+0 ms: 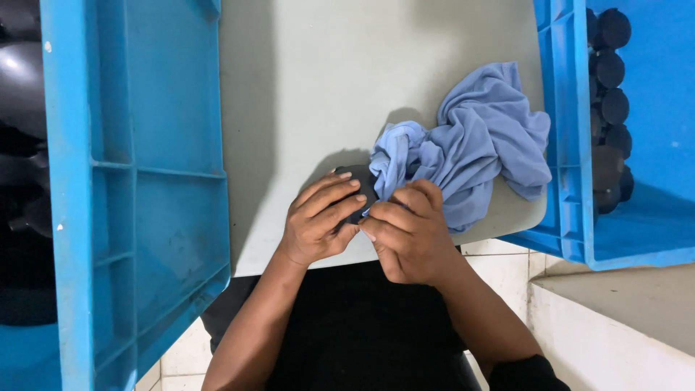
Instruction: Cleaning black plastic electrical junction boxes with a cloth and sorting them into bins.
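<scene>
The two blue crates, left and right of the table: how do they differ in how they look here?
The left crate shows its ribbed outer wall to the camera, and its inside is hidden; the right crate shows its open inside. The right crate holds a row of dark round parts; beside the left crate only dark shiny shapes appear. Both are blue plastic and flank the pale table.

Both forearms angle inward, left hand [318, 221] and right hand [409, 232] curled closed, fingertips nearly meeting.
</scene>
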